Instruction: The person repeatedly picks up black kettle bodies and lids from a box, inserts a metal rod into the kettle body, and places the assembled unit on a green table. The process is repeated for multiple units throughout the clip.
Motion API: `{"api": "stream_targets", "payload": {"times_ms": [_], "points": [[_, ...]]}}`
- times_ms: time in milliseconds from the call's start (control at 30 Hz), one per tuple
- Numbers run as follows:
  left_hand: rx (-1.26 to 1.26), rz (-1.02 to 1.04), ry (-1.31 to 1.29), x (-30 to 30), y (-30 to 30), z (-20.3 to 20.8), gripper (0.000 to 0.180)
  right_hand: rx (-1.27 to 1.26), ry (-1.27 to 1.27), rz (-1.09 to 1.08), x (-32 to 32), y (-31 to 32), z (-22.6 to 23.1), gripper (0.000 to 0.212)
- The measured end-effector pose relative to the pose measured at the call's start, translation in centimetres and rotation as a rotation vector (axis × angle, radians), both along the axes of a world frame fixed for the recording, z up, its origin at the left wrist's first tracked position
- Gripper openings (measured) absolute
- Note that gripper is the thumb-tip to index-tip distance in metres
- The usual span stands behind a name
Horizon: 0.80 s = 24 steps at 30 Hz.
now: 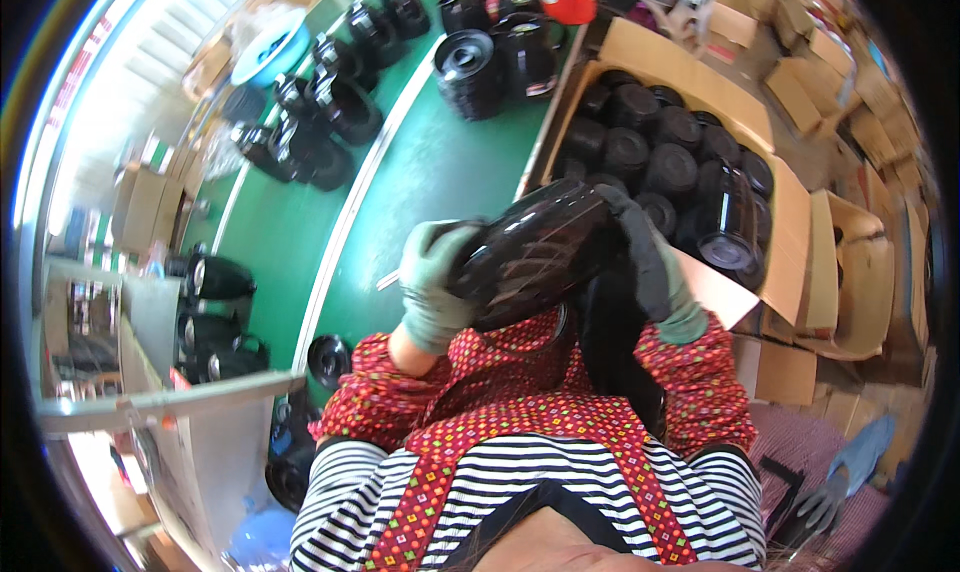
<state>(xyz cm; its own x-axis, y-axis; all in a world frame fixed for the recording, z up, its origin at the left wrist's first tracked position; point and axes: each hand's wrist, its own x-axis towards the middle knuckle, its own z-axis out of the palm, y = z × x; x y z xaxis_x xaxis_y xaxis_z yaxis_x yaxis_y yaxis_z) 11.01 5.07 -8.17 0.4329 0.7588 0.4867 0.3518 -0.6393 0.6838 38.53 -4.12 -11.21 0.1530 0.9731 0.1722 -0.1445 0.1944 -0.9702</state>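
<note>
A glossy black cylindrical jug body point(535, 257) is held tilted in front of my chest, between both hands. My left hand point(440, 277), in a pale green glove, is closed round its left end. My right hand point(650, 262), in a green glove with a dark grey front, grips the other end, its fingers over the upper rim. Below the right hand hangs a dark piece point(615, 337) that may be cloth; I cannot tell whether that hand holds it too. The jug's underside and my right thumb are hidden.
A green worktable point(420, 187) carries several black jugs point(470, 72). At right, an open carton point(790, 242) holds many black cylindrical bodies point(670, 167). More cartons point(860, 292) stand beyond it. A grey-gloved hand point(825, 502) with a blue sleeve shows at lower right.
</note>
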Motion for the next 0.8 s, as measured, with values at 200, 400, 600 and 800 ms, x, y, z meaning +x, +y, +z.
{"api": "stream_targets", "payload": {"times_ms": [200,400,600,800], "points": [[0.373,-0.56,0.211,0.1,-7.0,-2.5,0.059,0.078,-0.756,-0.078,3.3,0.2,-4.3,0.04],[-0.161,-0.865,0.145,-3.5,-4.1,-2.5,0.079,-0.113,-0.338,-0.194,-0.6,-3.3,-5.9,0.022],[-0.166,0.112,0.79,-11.9,5.8,-8.8,0.112,-0.165,-0.094,-0.161,-2.1,-4.3,-4.9,0.008],[-0.296,0.021,0.393,-12.3,7.5,-10.9,0.044,-0.248,-0.264,-0.031,-1.0,-3.9,-1.7,0.007]]}}
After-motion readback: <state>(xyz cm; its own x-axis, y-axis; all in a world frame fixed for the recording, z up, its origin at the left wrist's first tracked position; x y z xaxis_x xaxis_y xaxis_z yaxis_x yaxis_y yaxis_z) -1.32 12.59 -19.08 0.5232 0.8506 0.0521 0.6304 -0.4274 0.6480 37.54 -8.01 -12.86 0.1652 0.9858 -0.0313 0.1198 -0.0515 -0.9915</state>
